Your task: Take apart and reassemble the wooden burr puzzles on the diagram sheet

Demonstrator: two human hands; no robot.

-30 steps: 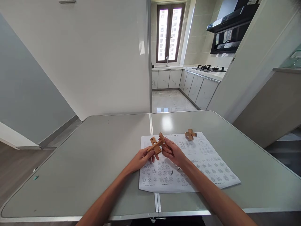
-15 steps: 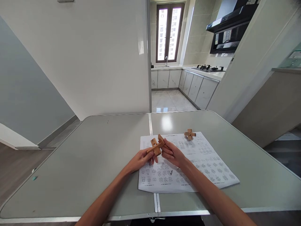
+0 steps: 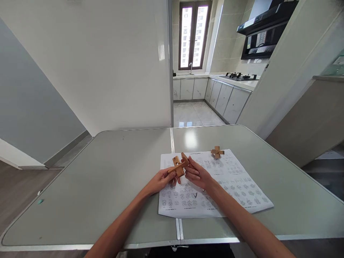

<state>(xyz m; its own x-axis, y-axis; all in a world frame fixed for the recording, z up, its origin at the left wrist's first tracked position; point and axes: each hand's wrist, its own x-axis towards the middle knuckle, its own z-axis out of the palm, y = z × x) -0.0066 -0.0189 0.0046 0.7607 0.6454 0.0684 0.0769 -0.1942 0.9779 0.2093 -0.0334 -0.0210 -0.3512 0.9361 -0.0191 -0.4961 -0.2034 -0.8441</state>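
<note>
Above the printed sheet (image 3: pixel 236 190), my left hand (image 3: pixel 162 180) pinches crossed wooden puzzle pieces (image 3: pixel 179 170) at their left and lower side. My right hand (image 3: pixel 198 175) has its fingers closed on another wooden puzzle piece (image 3: pixel 184 157), which slants up and touches the crossed ones. How deeply the pieces interlock, I cannot tell. On the sheet's far edge, to the right of my hands, rests a second wooden puzzle (image 3: pixel 217 152) in the shape of a cross. Rows of small diagrams cover the paper, and a dark tick mark shows near its lower middle.
The grey-green folding table (image 3: pixel 88 186) has a metal seam (image 3: pixel 172 139) running down its middle, partly under the sheet. A small green bit (image 3: pixel 40 201) lies near the left edge. Beyond the table are a white wall panel (image 3: pixel 129 71) and a kitchen with a stove (image 3: pixel 238 76).
The view has tilted very slightly. Both hands keep their hold on the wooden pieces, with hardly any visible movement.
</note>
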